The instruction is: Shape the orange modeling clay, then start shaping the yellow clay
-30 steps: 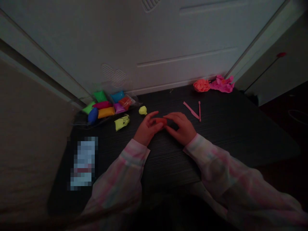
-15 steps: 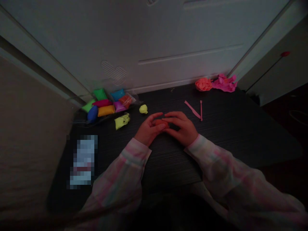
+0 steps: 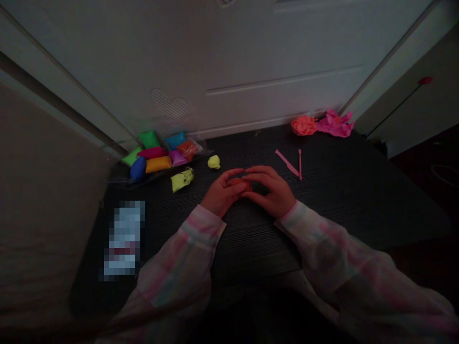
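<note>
A white panelled door (image 3: 265, 52) fills the far side of the scene, and a dark tabletop (image 3: 247, 248) spreads in front of it, its near edge lost in shadow. Two pale striped sleeves reach in from the near side, both cut off by the frame. At the far left lies a clear plastic bag (image 3: 201, 145) of coloured packets; its outline is hard to follow against the dark surface. Nearer on the left, a blocky blurred patch (image 3: 125, 239) covers some pale object, so what it is cannot be made out. The left hand (image 3: 218, 195) and right hand (image 3: 278, 195) meet near the middle of the table. At the far right sit a crumpled magenta piece (image 3: 335, 124) and, touching its left side, an orange piece (image 3: 304, 125). Two thin pink tools (image 3: 288, 163) form a narrow V to the right of the hands, while an opened yellow packet (image 3: 181, 180) and a small yellow lump (image 3: 214, 162) lie to their left. Smallest is a red lump (image 3: 235, 181) between the hands: the left thumb and fingers are closed around it, and the curved right fingers and thumb grip its right end. The digits hide much of its shape.
</note>
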`<act>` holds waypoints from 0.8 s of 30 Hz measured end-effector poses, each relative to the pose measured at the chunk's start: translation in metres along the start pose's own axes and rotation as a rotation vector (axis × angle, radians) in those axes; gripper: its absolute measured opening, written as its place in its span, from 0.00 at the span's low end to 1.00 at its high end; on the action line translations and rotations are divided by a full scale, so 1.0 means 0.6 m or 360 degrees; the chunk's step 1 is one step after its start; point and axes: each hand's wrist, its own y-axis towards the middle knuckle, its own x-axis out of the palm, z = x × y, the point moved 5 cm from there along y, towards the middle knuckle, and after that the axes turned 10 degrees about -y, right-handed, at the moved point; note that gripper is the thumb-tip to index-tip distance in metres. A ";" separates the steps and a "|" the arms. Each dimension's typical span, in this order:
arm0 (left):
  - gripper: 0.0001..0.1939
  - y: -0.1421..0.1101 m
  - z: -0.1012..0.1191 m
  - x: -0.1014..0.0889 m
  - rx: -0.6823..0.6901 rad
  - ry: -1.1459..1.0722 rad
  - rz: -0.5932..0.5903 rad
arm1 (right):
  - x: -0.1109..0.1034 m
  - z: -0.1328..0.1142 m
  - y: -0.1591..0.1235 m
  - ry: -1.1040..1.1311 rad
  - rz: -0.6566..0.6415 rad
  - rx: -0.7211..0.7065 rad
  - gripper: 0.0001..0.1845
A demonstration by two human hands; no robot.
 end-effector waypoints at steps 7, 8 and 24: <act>0.21 0.000 0.002 0.000 -0.0022 -0.0003 -0.0006 | 0.001 0.002 0.001 0.0014 -0.0014 0.0029 0.13; 0.21 0.000 0.002 0.000 -0.0033 -0.0012 -0.0019 | 0.000 0.002 0.001 0.0027 -0.0005 0.0031 0.15; 0.21 -0.001 0.006 -0.003 0.0052 -0.0015 0.0084 | -0.002 0.000 -0.002 -0.0160 0.0038 -0.0022 0.13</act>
